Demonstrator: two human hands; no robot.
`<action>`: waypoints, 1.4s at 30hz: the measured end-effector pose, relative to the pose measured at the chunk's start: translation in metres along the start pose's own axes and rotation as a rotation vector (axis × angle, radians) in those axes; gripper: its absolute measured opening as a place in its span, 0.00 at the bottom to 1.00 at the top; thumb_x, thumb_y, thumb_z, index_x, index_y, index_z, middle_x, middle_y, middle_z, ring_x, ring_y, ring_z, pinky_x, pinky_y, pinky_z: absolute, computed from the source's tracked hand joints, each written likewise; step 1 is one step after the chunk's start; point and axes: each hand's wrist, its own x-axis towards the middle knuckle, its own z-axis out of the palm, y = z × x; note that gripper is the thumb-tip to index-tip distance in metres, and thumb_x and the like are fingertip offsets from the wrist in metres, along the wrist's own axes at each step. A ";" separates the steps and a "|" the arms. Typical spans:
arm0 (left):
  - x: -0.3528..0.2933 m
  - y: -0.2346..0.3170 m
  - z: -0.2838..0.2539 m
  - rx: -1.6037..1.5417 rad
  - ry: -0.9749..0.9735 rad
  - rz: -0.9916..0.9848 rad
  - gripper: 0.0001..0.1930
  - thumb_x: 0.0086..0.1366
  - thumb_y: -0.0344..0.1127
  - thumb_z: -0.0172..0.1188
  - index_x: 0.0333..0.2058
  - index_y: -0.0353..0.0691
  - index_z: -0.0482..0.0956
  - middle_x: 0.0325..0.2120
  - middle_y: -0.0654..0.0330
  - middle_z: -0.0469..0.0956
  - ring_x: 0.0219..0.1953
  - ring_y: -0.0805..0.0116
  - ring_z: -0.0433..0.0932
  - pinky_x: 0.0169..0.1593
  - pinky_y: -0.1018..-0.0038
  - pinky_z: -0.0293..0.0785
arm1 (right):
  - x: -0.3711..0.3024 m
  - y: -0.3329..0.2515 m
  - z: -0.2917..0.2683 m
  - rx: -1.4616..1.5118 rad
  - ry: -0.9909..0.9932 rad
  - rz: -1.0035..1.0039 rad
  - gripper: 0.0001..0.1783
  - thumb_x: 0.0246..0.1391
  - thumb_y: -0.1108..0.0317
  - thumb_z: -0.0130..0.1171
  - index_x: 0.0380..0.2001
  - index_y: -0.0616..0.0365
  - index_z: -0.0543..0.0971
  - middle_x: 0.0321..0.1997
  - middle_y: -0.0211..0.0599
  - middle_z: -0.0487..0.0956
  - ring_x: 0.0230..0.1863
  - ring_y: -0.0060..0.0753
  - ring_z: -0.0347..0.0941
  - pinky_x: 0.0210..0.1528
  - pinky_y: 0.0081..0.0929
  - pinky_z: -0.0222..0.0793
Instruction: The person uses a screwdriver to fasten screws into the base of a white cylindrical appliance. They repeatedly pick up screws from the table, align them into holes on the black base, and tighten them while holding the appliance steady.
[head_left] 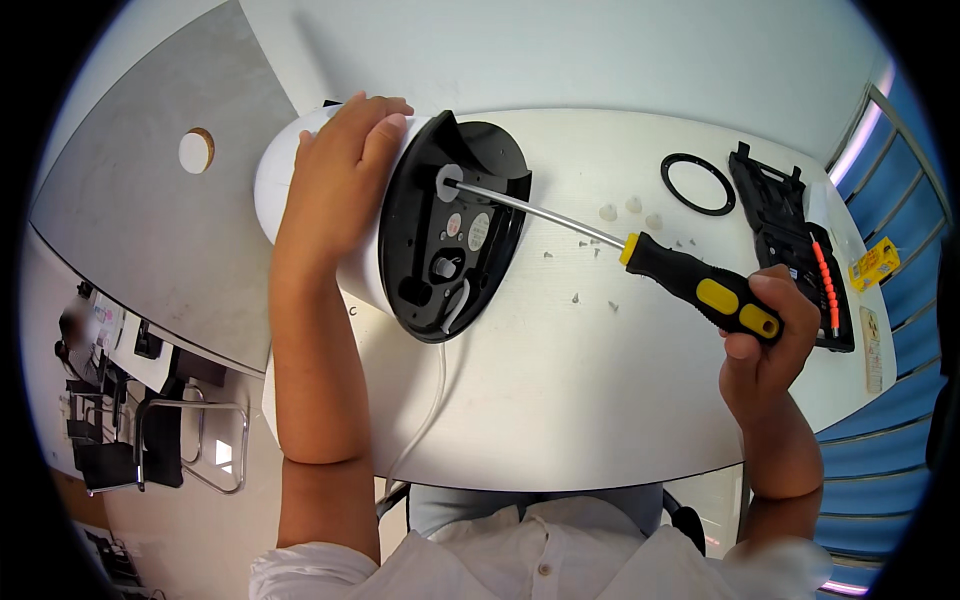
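Note:
A rounded white appliance (365, 270) lies on its side at the left of the table, its black base (420, 255) turned toward the right. My left hand (350, 170) rests over the white body, fingers curved across its top, steadying it. In my right hand (775, 335) is a screwdriver (690, 285) with a black and yellow handle, gripped at the handle's end. Its long metal shaft reaches left to a pale round spot (450, 183) on the base; the tip meets the dark centre there. A white cord (438, 390) runs from the appliance toward the table's near edge.
Several small screws (575, 298) and translucent pads (608, 212) lie scattered mid-table. Farther right are a black ring (698, 184), an open black tool case (775, 215) with an orange flexible shaft (826, 285), and a yellow box (874, 263). A grey table (150, 230) adjoins at left.

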 end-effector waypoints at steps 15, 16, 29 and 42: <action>-0.001 0.002 0.001 -0.136 -0.033 -0.061 0.19 0.66 0.46 0.39 0.43 0.45 0.76 0.47 0.58 0.73 0.61 0.51 0.60 0.63 0.46 0.38 | 0.012 -0.016 -0.006 0.064 -0.032 0.339 0.26 0.51 0.55 0.61 0.44 0.63 0.67 0.36 0.43 0.71 0.34 0.31 0.69 0.33 0.23 0.67; -0.001 0.002 0.001 -0.119 -0.035 -0.043 0.19 0.66 0.46 0.39 0.43 0.44 0.76 0.47 0.57 0.73 0.61 0.51 0.60 0.63 0.46 0.38 | 0.015 -0.017 -0.004 0.092 -0.014 0.332 0.26 0.51 0.56 0.62 0.44 0.62 0.67 0.37 0.43 0.71 0.36 0.32 0.69 0.34 0.23 0.67; -0.001 0.002 0.000 -0.057 -0.001 -0.005 0.19 0.66 0.45 0.39 0.42 0.44 0.76 0.46 0.57 0.74 0.59 0.52 0.62 0.63 0.46 0.40 | 0.020 -0.008 -0.007 -0.153 -0.100 0.051 0.21 0.52 0.61 0.60 0.43 0.60 0.67 0.34 0.43 0.70 0.29 0.29 0.67 0.30 0.21 0.66; -0.003 0.006 0.001 -0.126 0.007 -0.011 0.19 0.65 0.44 0.39 0.40 0.41 0.76 0.37 0.58 0.74 0.45 0.54 0.71 0.61 0.48 0.45 | 0.004 -0.004 -0.003 -0.064 0.011 0.100 0.25 0.52 0.53 0.60 0.44 0.60 0.67 0.37 0.41 0.71 0.39 0.33 0.68 0.39 0.25 0.67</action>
